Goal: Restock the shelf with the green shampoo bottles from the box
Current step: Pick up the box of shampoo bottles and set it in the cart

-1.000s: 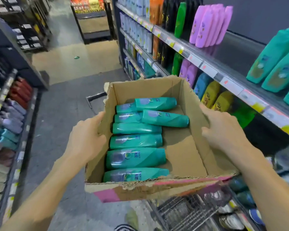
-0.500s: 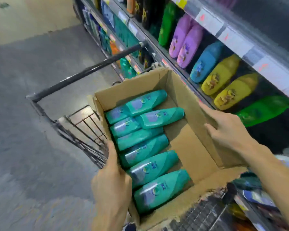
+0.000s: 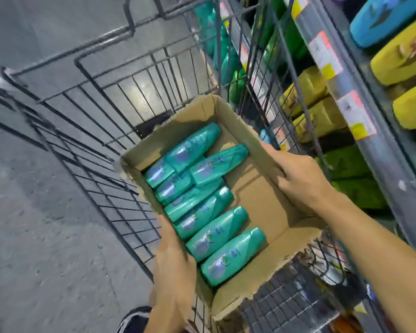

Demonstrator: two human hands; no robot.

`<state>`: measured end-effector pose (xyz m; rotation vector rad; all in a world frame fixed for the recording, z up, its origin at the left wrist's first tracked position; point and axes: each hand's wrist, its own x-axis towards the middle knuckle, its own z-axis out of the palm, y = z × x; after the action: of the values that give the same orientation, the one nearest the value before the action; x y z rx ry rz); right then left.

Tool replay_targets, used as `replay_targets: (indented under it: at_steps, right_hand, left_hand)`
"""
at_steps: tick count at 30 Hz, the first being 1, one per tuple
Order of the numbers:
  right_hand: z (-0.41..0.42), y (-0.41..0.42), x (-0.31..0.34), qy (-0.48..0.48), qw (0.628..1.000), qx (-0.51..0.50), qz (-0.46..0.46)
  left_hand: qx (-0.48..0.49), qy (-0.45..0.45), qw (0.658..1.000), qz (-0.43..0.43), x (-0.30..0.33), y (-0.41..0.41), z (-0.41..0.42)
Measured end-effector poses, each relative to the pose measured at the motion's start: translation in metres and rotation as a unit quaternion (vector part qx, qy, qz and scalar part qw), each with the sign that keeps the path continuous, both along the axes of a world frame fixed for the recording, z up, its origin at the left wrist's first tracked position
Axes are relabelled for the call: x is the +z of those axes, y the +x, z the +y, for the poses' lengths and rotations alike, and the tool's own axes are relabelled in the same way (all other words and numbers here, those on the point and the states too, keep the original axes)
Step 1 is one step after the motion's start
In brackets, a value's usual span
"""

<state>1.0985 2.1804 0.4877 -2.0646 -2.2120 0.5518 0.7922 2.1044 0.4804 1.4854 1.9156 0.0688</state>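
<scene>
The green shampoo bottles [image 3: 202, 203] are lying on their sides inside the cardboard box [image 3: 271, 203], packed in a slanted row along its left wall, with two more resting on top at the far end. The labels are blurring, so no print is readable, and the lower bottles in the far end are partly hidden under the upper ones. The right half of the box floor is showing bare cardboard.

You are holding the box over a wire shopping cart [image 3: 111, 121], and the box's near edge is looking torn and ragged. Your left hand [image 3: 175, 267] is gripping the left wall of the box near its close corner; the fingers are wrapping under or outside the wall and are hidden from view. Your right hand [image 3: 300, 179] is clamping the right wall, fingers curling over the rim into the box.

To the right, the shelf [image 3: 360, 131] is carrying yellow, blue and green bottles, seen partly through the cart's wire and cut off by the frame edge. A dark shoe [image 3: 132, 320] is peeking in at the bottom.
</scene>
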Motion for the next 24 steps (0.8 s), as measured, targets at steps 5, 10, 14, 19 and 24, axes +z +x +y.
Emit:
replay_targets:
  at_steps: [5,10,14,19,24]
  right_hand:
    - [-0.019,0.001,-0.067,0.004,1.000,0.018,0.003]
    - [-0.028,0.002,-0.113,-0.009,1.000,0.015,-0.002]
    - [-0.034,0.002,-0.149,-0.047,0.998,-0.013,-0.032]
    - [-0.047,-0.007,-0.182,-0.084,0.987,-0.122,-0.065]
    - [-0.048,-0.037,-0.172,0.009,0.980,-0.191,-0.056]
  left_hand:
    - [0.075,-0.046,0.996,0.032,-0.054,0.016,-0.018]
    - [0.061,-0.079,0.993,0.066,-0.083,0.031,-0.025]
    - [0.042,-0.138,0.986,0.079,-0.107,0.048,-0.039]
    - [0.015,-0.182,0.977,0.109,-0.123,0.064,-0.043]
    - [-0.190,-0.209,0.923,0.262,-0.090,0.078,0.011]
